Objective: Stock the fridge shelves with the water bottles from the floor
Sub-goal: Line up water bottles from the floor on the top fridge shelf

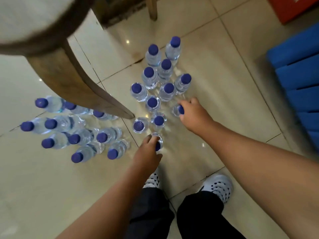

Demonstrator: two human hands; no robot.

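Several clear water bottles with blue caps stand upright on the tiled floor (215, 75). One cluster (165, 66) runs up the middle; another cluster (76, 138) stands at the left. My left hand (148, 152) grips the neck of the nearest bottle (159, 141) in the middle cluster. My right hand (193, 112) grips the cap and neck of a bottle (177, 110) at that cluster's right edge. Both bottles stand on the floor. No fridge is in view.
A wooden stool with a white seat (25, 16) hangs over the upper left; its leg (82, 83) slants down between the two clusters. Blue crates (300, 76) stand at the right, a red box (293, 7) at the top right. My feet (217, 185) are below.
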